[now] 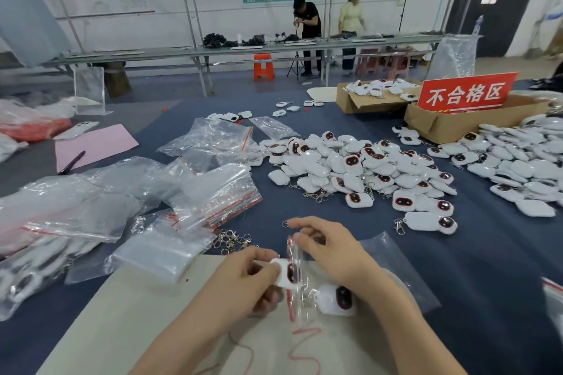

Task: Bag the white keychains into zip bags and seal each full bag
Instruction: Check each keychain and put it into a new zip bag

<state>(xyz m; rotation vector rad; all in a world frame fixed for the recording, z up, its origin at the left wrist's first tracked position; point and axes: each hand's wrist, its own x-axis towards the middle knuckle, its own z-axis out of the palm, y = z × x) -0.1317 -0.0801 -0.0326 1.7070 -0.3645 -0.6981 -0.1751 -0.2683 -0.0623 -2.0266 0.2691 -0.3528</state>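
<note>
Clear zip bag was pinched open by the right hand so the left hand, gripping a white keychain, could slide it in.

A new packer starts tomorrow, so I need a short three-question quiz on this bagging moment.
1. True or false: the clear red-striped zip bag already holds a white plastic keychain with a dark face.
2. While the right hand pinches the bag's mouth, what does the left hand hold in its grip?
A. a second white keychain
B. a pen
C. a metal ring
3. Fill in: the red sign with white characters stands in a ____ box.
Key: 1 true; 2 A; 3 cardboard.
</note>
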